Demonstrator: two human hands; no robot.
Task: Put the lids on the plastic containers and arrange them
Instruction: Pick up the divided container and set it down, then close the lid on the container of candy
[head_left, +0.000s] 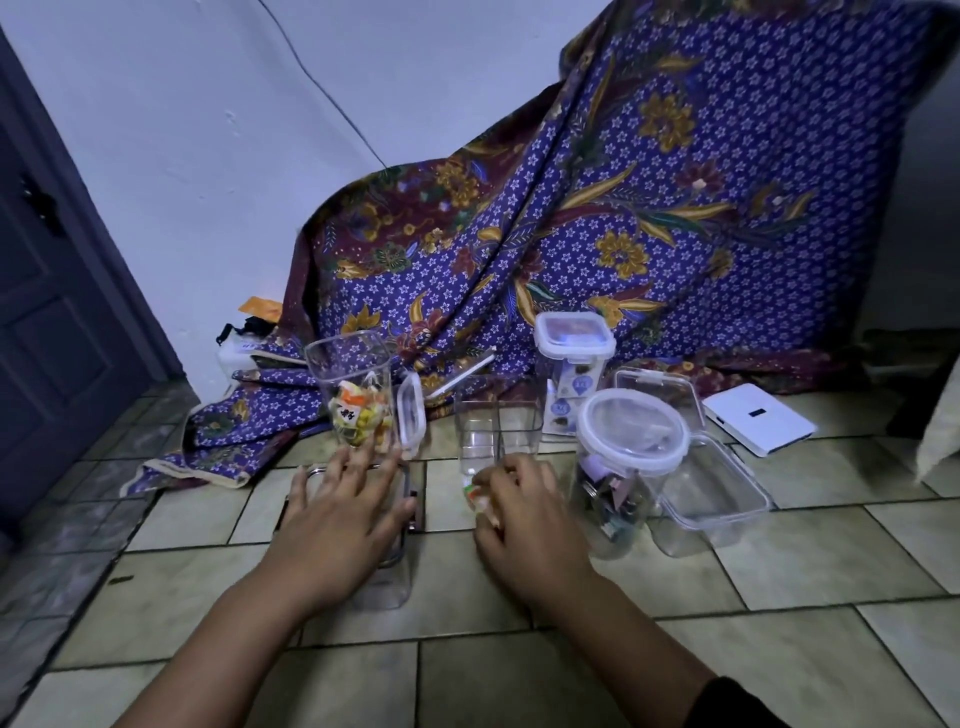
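Observation:
My left hand (343, 506) lies flat, fingers spread, on the lid of a clear square container (387, 582) on the tiled floor. My right hand (524, 514) is curled around a small item with orange and green on it, just in front of an empty clear container (496, 423). Behind the left hand stands an uncovered clear container (353, 384) holding wrapped sweets, with a loose white-rimmed lid (412, 410) leaning against it. To the right stands a round lidded jar (631, 467) and, farther back, a tall lidded container (574, 358). A shallow clear box (711, 488) lies open at the right.
A purple patterned cloth (623, 208) drapes over something behind the containers and spills onto the floor. A white flat device (758, 418) lies at the back right. A dark door (57, 312) stands at the left, beside a white wall.

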